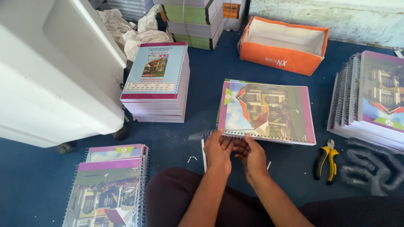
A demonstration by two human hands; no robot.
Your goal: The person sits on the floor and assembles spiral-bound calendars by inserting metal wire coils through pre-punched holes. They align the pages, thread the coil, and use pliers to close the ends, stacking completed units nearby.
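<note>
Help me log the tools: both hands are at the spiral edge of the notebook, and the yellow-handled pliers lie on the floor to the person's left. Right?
Not quite. In the head view the pliers lie to the person's right. The left hand and right hand are indeed at the notebook's spiral edge.

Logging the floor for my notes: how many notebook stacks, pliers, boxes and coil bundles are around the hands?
Notebook stacks on the blue floor: 5
Yellow-handled pliers: 1
Orange box: 1
Grey coil bundle: 1
Total: 8

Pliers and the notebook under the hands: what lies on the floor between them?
In the head view, only bare blue carpet separates the yellow-handled pliers from the notebook; a small white scrap lies nearer the hands.
</note>
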